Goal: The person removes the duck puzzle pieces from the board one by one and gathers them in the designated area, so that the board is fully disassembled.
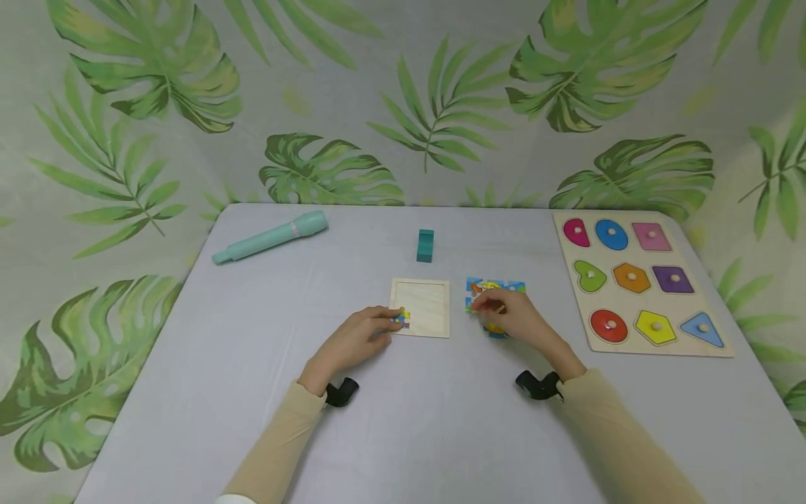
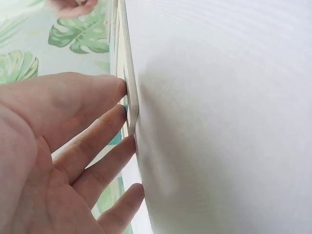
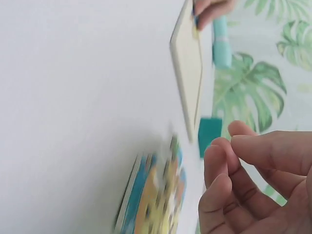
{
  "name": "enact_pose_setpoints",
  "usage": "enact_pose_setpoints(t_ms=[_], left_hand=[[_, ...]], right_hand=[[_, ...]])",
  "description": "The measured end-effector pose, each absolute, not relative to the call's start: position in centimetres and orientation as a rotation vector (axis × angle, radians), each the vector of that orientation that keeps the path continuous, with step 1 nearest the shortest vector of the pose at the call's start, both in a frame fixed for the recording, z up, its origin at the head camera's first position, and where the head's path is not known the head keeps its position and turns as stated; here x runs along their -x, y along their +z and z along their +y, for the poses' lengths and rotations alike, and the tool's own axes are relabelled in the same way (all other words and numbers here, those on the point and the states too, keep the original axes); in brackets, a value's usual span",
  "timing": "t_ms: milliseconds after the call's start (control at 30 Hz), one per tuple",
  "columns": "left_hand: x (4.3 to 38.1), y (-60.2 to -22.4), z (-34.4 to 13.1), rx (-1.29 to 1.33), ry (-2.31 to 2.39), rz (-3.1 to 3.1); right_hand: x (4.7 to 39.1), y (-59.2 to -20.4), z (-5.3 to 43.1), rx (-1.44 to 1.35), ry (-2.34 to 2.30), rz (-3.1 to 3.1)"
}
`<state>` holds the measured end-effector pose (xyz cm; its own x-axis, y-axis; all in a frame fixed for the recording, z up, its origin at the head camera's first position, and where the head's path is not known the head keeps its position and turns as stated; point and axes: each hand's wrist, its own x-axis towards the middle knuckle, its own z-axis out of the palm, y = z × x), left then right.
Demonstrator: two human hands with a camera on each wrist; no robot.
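A small square wooden puzzle tray (image 1: 441, 309) lies mid-table. In its lower-left corner sits one colourful jigsaw piece (image 1: 406, 319). My left hand (image 1: 355, 341) touches that piece and the tray's edge with its fingertips; the fingers (image 2: 105, 170) are extended in the left wrist view. To the right of the tray lie several printed jigsaw pieces (image 1: 518, 286), some overlapping. Over them hovers my right hand (image 1: 513, 315), partly hiding them. In the right wrist view its loosely bent fingers (image 3: 217, 165) show nothing between them, and the pieces (image 3: 151, 204) look blurred below.
Behind the tray stands a teal block (image 1: 425, 246). At the back left lies a mint-green stick-shaped object (image 1: 271, 239). A wooden board with several coloured knobbed shapes (image 1: 639, 301) covers the right side of the table. Leaf-patterned cloth (image 1: 434, 105) hangs behind.
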<state>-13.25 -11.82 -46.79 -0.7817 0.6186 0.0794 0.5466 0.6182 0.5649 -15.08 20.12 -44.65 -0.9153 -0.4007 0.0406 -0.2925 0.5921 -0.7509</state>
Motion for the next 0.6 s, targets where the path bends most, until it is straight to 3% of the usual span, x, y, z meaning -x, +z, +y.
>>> enact_pose_setpoints(t_ms=[600], left_hand=[[12.9, -46.6, -12.6, -1.009, 0.875, 2.695]], right_hand=[[16.2, -45.8, 10.8, 0.766, -1.207, 2.518]])
